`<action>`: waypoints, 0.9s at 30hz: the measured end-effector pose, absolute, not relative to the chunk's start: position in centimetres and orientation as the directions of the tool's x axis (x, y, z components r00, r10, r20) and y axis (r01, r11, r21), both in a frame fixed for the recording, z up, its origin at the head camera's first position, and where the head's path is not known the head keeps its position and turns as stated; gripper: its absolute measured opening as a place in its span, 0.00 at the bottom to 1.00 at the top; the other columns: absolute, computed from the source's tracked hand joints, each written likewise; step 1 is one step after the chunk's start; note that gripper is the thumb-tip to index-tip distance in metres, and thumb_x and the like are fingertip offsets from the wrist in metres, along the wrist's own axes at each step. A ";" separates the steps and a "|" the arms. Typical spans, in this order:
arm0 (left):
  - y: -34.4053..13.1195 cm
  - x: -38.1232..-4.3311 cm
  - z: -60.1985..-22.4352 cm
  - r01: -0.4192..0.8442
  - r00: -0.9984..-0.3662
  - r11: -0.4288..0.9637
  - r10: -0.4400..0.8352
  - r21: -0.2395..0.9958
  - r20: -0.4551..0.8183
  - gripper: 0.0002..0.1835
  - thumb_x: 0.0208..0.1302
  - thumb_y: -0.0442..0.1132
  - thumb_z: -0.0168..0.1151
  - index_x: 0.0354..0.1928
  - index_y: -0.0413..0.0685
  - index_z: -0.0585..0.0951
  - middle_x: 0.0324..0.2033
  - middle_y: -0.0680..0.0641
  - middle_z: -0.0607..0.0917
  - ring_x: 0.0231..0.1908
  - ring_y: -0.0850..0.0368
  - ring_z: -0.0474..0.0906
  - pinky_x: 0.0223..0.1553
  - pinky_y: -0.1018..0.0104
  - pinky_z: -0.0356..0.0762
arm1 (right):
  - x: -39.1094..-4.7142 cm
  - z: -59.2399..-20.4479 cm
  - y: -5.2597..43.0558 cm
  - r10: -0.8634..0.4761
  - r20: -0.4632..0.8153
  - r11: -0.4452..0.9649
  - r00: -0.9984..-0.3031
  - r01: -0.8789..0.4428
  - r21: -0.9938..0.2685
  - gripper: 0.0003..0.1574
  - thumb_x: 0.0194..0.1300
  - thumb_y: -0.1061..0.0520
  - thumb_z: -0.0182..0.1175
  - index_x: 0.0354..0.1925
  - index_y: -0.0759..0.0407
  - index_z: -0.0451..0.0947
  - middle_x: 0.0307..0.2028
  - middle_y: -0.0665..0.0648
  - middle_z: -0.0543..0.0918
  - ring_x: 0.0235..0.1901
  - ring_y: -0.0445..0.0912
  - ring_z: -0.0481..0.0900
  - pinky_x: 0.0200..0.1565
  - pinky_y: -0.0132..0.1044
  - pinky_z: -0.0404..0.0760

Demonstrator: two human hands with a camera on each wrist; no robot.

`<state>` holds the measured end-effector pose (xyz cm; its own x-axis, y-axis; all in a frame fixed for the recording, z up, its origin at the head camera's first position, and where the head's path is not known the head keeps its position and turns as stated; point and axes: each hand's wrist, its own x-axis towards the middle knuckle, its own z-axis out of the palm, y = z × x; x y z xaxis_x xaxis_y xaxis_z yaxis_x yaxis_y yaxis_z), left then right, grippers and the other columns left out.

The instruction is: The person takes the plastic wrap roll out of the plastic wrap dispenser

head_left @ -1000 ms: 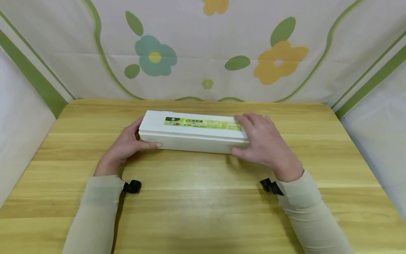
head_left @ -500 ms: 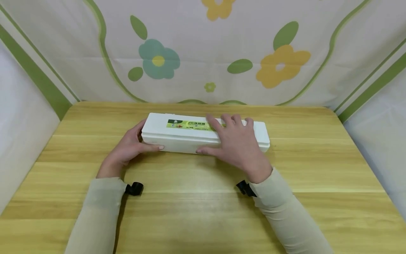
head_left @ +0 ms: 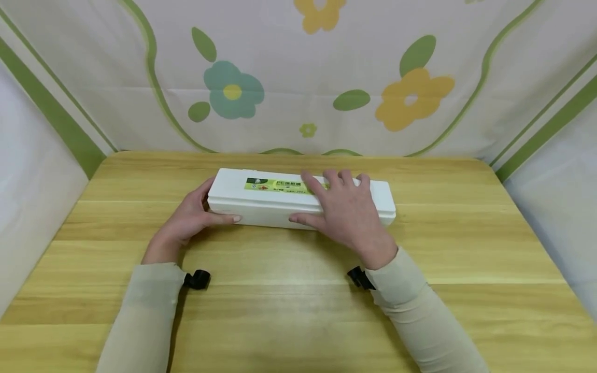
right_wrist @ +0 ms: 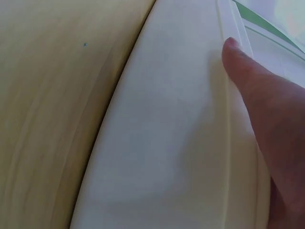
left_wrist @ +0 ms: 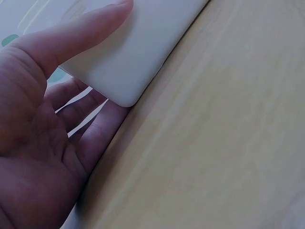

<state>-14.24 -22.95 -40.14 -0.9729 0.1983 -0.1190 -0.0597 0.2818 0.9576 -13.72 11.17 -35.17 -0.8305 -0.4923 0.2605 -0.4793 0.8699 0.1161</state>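
A long white cling film box (head_left: 266, 216) with a green and yellow label (head_left: 280, 185) lies lengthwise on the wooden table, its lid down. My left hand (head_left: 186, 220) grips its left end, thumb along the front face. The other left fingers (left_wrist: 102, 126) reach round behind the end, close to the tabletop. Over the lid, right of the middle, my right hand (head_left: 350, 215) spans the box with fingers spread across the top and thumb on the front. In the right wrist view the thumb (right_wrist: 267, 95) overlaps the lid's seam; the other fingers are hidden there.
The wooden table (head_left: 289, 311) runs back to a white flowered curtain (head_left: 298, 67) close behind the box. White cloth walls stand to the left and right. A small black mount (head_left: 199, 279) sits at the left cuff, and another black mount (head_left: 360, 277) at the right.
My right hand has slid left along the box from its right end, uncovering that end. The left hand keeps its grip. Over the last half second almost nothing has moved.
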 end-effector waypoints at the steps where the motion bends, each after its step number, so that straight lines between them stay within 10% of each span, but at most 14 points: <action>1: -22.9 -14.3 -40.1 -0.063 -0.972 0.282 0.199 0.958 -0.122 0.57 0.54 0.34 0.86 0.82 0.67 0.65 0.72 0.50 0.76 0.64 0.52 0.77 0.59 0.70 0.78 | -13.8 -35.2 11.2 -0.491 0.261 0.871 -0.831 -0.479 0.111 0.59 0.62 0.09 0.53 0.79 0.36 0.67 0.62 0.60 0.81 0.61 0.65 0.77 0.56 0.65 0.75; 27: -23.5 -14.8 -40.5 -0.043 -0.969 0.301 0.219 0.953 -0.113 0.58 0.54 0.37 0.87 0.83 0.68 0.63 0.73 0.50 0.75 0.66 0.53 0.76 0.61 0.72 0.77 | -14.2 -35.5 11.0 -0.507 0.309 0.856 -0.804 -0.512 0.072 0.54 0.66 0.12 0.55 0.78 0.37 0.70 0.64 0.61 0.82 0.66 0.65 0.77 0.63 0.66 0.74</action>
<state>-14.80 -23.50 -40.51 -0.9691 0.2195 -0.1128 -0.0428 0.3009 0.9527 -14.21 11.00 -35.51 -0.8042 -0.5075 0.3094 -0.5124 0.8558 0.0718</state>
